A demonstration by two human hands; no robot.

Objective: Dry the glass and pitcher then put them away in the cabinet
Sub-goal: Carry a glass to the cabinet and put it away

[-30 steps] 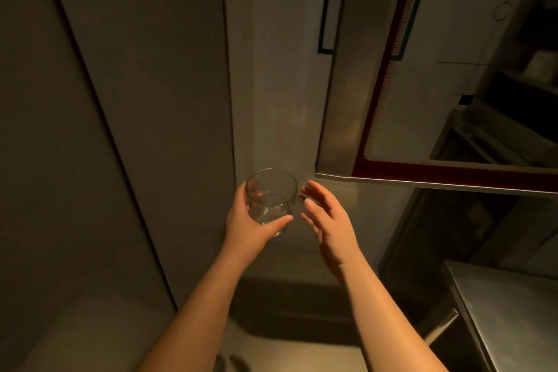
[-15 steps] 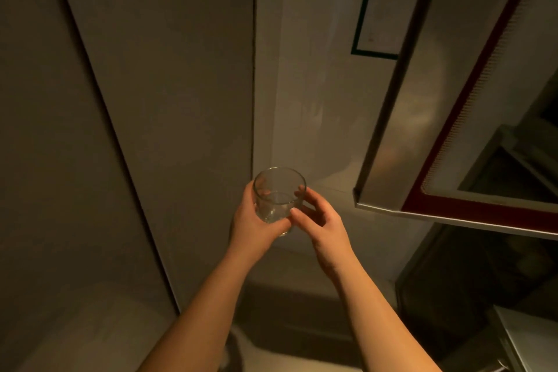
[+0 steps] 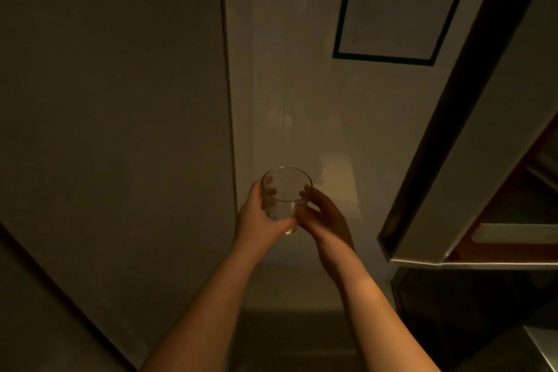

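Both hands, left hand (image 3: 259, 214) and right hand (image 3: 324, 216), wrap a snug grip around the upright glass tumbler (image 3: 283, 199), probably steadying it for shelving in the open cabinet (image 3: 471, 142).

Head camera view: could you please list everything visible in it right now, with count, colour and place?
glass: one, clear, centre, held upright between both hands
cabinet door: one, pale with a dark edge, open at the right
framed sheet: one, pale in a dark border, on the wall at the upper right
tall panel: one, grey-brown, left half
counter corner: one, pale, bottom right
left hand: one, grips the glass from the left
right hand: one, fingers curled on the glass's right side
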